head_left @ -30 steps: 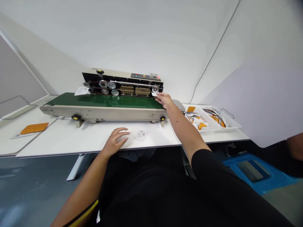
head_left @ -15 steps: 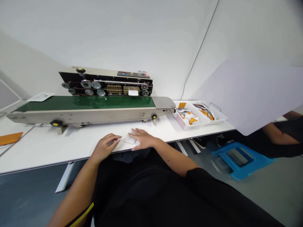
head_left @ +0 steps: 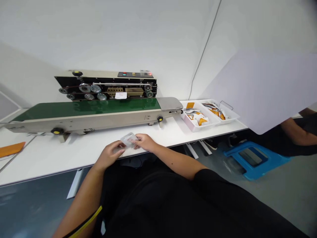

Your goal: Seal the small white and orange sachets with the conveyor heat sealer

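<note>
Two bare hands, the left hand (head_left: 108, 156) and the right hand (head_left: 145, 142), half-closed, pinch a small, glossy clear plastic sachet (head_left: 128, 139) between them, just above the white table (head_left: 74, 161), near a band sealer's smooth green conveyor belt (head_left: 86, 109).

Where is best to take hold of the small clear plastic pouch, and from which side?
Probably at a short end of the clear plastic pouch, pinched from the person's side, as the right hand does. It is thin and flat, so an edge seems easiest to pinch.

Glossy clear plastic packet (head_left: 128, 139), matt metal conveyor frame (head_left: 99, 121)
</note>
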Action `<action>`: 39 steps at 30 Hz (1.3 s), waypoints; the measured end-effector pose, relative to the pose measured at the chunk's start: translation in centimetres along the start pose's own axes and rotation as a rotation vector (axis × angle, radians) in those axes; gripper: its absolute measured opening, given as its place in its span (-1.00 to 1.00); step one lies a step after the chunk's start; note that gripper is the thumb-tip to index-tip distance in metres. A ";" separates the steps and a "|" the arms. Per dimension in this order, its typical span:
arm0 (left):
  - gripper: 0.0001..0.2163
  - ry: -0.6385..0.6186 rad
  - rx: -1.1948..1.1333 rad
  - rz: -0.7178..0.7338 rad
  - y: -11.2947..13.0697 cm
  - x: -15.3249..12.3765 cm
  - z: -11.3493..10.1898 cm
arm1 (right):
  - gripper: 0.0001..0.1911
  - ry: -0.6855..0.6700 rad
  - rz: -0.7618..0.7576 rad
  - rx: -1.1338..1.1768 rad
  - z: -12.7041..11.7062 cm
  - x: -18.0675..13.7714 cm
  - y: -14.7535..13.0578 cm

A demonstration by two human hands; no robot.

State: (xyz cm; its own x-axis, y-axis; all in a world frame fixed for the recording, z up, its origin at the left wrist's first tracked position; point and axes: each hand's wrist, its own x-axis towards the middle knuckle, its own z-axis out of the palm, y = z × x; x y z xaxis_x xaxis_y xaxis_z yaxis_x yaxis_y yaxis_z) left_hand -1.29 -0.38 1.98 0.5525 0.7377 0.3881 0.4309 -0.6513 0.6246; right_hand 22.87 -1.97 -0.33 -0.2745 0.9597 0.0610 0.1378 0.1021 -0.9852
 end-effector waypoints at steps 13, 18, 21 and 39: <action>-0.64 0.036 -0.301 -0.286 0.0 -0.8 0.7 | -0.69 -0.031 -0.005 -0.059 0.0 -1.4 0.0; -0.55 0.030 -0.352 -0.233 -0.3 -1.0 0.3 | -0.62 0.097 -0.056 0.028 0.0 -1.5 0.0; -0.45 0.098 -0.300 -0.237 -0.4 -1.0 0.2 | -0.46 0.167 -0.084 0.195 0.0 -1.3 0.2; -0.24 -0.050 -0.219 -0.047 1.0 -0.9 0.2 | -0.65 0.504 -0.132 0.038 -9.8 1.7 -8.2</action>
State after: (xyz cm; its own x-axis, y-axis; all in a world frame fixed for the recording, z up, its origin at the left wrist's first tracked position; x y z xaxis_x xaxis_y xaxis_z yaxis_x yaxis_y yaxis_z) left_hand -1.20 -1.74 2.16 0.5727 0.7530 0.3242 0.2949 -0.5582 0.7756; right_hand 30.62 1.36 9.47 0.2067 0.9472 0.2450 0.0958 0.2296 -0.9685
